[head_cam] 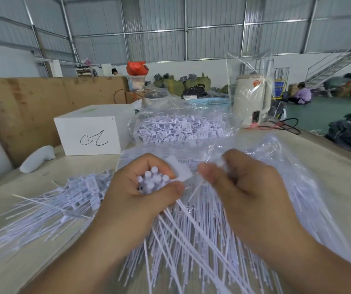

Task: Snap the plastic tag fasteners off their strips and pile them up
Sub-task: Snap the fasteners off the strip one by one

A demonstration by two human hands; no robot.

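My left hand [140,194] grips a bundle of white tag fasteners [152,181] by their round heads, and their long tails fan down toward me over the table. A flat white tag [180,172] sticks out past the thumb. My right hand [249,187] is curled just right of the bundle and pinches a thin white strip [195,190]; motion blur hides the exact hold. A loose pile of separated fasteners [68,198] lies on the table to the left.
A clear bag full of fasteners [181,128] lies behind my hands, and more clear plastic [297,166] spreads right. A white box [91,132], a white scanner-like object [36,159] and a bagged kettle [252,98] stand further back. Cardboard [32,98] walls the left.
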